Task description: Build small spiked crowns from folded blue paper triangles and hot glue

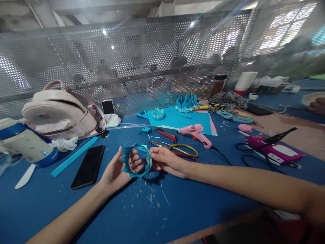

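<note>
A ring of blue folded paper is held upright over the blue tabletop, its opening facing me. My left hand holds it from the left, with the fingers curled through the ring and the thumb raised outside. At the ring's right edge, my right hand pinches the paper between thumb and fingers. Just beyond that hand lie gold-handled scissors, a red-handled cutting tool and a pink glue gun. Farther back, a blue pointed paper crown and a smaller pale one stand on blue paper sheets.
On the left are a black phone, a blue paper strip, a large bottle and a pale backpack. A purple power strip with cables lies right. Behind stands a perforated metal screen. Another person's hand shows far right.
</note>
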The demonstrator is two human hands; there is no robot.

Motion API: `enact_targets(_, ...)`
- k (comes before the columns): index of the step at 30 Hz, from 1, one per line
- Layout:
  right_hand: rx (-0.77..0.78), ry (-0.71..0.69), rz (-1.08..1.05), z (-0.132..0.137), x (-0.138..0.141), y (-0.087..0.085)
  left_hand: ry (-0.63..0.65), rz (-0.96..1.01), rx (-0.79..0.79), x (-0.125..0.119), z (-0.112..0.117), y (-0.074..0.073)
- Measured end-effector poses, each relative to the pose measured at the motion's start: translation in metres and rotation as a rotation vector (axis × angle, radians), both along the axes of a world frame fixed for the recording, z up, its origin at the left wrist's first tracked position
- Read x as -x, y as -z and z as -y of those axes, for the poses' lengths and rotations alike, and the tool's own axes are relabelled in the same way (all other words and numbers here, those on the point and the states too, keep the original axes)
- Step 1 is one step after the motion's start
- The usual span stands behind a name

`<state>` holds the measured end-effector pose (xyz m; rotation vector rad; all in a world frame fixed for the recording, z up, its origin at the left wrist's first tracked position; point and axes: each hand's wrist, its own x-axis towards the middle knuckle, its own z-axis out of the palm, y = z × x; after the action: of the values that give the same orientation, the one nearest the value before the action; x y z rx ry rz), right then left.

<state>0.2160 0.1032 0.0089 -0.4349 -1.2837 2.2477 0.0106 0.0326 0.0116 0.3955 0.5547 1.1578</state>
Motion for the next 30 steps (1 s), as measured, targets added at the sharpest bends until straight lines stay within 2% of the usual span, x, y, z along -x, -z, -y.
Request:
enact_targets(5, 0.296, -0.001, -0.041, -0.002, 0.001, 0.007, 0.022, 0.009, -0.147, -0.003, 0.003, 0.002)
enact_targets(9, 0.404, -0.028, -0.055, -0.003, 0.002, 0.011, -0.016, -0.023, -0.244, -0.011, 0.010, 0.006)
enact_targets(20, 0.498, -0.159, -0.146, 0.001, 0.001, 0.003, -0.168, 0.017, -0.001, -0.011, 0.011, 0.005)
enact_targets(23, 0.518, -0.152, -0.145, 0.000, -0.002, 0.002, -0.183, 0.001, 0.024, -0.011, 0.010, 0.005)
enact_targets(30, 0.443, -0.109, -0.141, 0.004, -0.003, 0.005, -0.259, -0.015, 0.074, -0.009, 0.005, 0.004)
